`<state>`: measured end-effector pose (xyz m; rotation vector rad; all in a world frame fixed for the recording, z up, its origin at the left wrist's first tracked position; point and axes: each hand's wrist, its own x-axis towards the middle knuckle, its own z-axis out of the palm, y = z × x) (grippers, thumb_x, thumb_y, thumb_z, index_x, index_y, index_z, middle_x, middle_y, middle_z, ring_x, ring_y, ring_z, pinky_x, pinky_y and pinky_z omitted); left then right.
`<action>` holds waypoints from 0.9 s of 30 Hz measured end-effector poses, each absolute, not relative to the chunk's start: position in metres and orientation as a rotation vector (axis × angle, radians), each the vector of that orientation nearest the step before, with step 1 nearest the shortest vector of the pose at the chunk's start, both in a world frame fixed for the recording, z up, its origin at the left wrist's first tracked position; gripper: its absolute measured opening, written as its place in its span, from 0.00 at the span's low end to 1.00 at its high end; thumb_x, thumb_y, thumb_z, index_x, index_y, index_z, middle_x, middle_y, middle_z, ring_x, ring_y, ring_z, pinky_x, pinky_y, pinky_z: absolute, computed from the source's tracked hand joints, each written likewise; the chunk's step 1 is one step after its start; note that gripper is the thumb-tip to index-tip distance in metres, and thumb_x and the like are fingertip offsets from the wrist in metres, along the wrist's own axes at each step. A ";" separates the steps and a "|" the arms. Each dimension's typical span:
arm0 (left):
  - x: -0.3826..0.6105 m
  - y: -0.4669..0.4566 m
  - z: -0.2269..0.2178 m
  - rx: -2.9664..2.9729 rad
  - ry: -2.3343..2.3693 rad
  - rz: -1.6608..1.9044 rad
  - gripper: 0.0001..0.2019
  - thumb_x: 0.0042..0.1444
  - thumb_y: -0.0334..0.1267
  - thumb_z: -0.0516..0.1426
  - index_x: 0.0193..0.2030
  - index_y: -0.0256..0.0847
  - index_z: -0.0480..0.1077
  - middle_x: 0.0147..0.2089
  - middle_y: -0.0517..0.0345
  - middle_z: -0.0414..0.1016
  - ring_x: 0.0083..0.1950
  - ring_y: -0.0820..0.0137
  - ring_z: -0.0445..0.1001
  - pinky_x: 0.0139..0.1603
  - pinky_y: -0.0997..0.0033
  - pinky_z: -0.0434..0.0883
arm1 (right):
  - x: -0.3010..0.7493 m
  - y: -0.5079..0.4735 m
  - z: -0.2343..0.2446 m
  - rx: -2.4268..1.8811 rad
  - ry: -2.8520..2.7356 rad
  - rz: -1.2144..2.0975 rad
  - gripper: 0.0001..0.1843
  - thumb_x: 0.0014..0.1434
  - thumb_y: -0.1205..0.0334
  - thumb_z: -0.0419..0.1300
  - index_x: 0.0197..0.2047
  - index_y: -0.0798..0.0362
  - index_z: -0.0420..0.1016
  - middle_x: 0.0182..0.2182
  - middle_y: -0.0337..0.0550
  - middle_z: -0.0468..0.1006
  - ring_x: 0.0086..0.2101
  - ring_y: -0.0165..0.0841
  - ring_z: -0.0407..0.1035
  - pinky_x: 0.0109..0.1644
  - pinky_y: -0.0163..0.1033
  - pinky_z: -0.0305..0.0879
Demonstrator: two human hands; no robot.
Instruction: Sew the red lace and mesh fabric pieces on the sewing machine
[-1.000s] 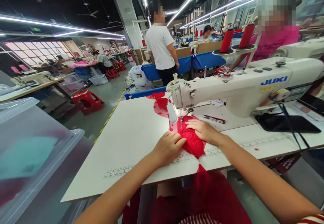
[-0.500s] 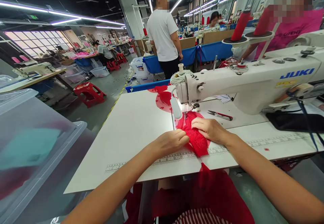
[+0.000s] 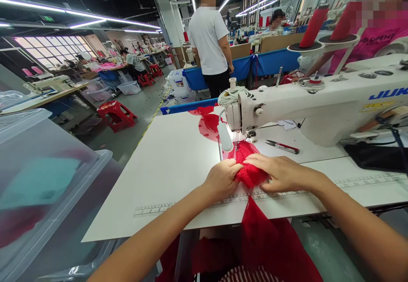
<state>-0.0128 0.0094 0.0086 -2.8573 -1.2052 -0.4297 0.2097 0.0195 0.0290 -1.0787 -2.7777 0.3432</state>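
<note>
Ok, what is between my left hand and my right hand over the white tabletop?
In the head view, bunched red lace fabric lies between your left hand and right hand.

The lace [image 3: 251,175] looked rough, the hanging cloth [image 3: 255,216] sheer and matt. The table [image 3: 178,158] was smooth with a faint sheen, the machine [image 3: 287,101] smooth and slightly glossy. The snips [image 3: 282,146] had metal blades; bin [image 3: 22,141] and stool [image 3: 116,115] were plastic.

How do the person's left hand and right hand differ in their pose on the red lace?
The left hand is curled against the red lace; the right hand is flatter, fingers extended. The left hand is on the lace's left, the right hand on its right. Both touch the lace.
</note>
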 end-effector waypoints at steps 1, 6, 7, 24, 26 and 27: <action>-0.012 0.009 0.010 -2.865 -1.212 -0.441 0.10 0.59 0.30 0.49 0.40 0.39 0.71 0.31 0.59 0.67 0.32 0.71 0.66 0.30 0.73 0.64 | 0.208 0.020 0.029 -1.095 -2.781 0.320 0.29 0.46 0.66 0.56 0.54 0.45 0.67 0.53 0.40 0.72 0.37 0.35 0.70 0.27 0.36 0.54; -0.008 0.004 0.011 -2.856 -1.224 -0.476 0.10 0.59 0.31 0.49 0.37 0.40 0.72 0.30 0.59 0.67 0.30 0.70 0.65 0.29 0.72 0.63 | 0.196 0.039 0.012 -1.122 -2.617 0.096 0.13 0.51 0.73 0.50 0.36 0.50 0.71 0.47 0.42 0.76 0.29 0.31 0.66 0.26 0.36 0.47; -0.008 0.003 0.011 -2.847 -1.210 -0.467 0.09 0.59 0.32 0.50 0.36 0.40 0.71 0.30 0.59 0.66 0.30 0.70 0.64 0.28 0.71 0.62 | 0.195 0.044 0.008 -1.055 -2.596 0.098 0.11 0.53 0.73 0.49 0.32 0.50 0.69 0.41 0.42 0.77 0.28 0.31 0.65 0.26 0.36 0.46; -0.023 0.037 0.019 -3.355 -1.440 -0.756 0.05 0.62 0.32 0.48 0.36 0.40 0.62 0.38 0.53 0.72 0.41 0.66 0.73 0.43 0.64 0.73 | 0.199 0.049 0.000 -0.789 -2.455 0.552 0.05 0.56 0.70 0.51 0.33 0.52 0.65 0.31 0.42 0.68 0.29 0.32 0.59 0.32 0.37 0.55; -0.023 0.044 0.021 -3.380 -1.599 -0.782 0.05 0.63 0.36 0.47 0.35 0.41 0.60 0.29 0.59 0.68 0.30 0.69 0.71 0.33 0.67 0.72 | 0.197 0.050 -0.001 -0.852 -2.328 0.638 0.06 0.55 0.70 0.50 0.29 0.51 0.64 0.28 0.41 0.67 0.28 0.32 0.58 0.31 0.37 0.54; -0.022 0.047 0.021 -3.397 -1.690 -0.802 0.07 0.65 0.39 0.46 0.35 0.42 0.59 0.26 0.62 0.65 0.25 0.71 0.69 0.29 0.69 0.71 | 0.197 0.051 -0.002 -0.887 -2.255 0.668 0.07 0.55 0.68 0.50 0.26 0.51 0.63 0.26 0.40 0.66 0.27 0.32 0.59 0.31 0.37 0.55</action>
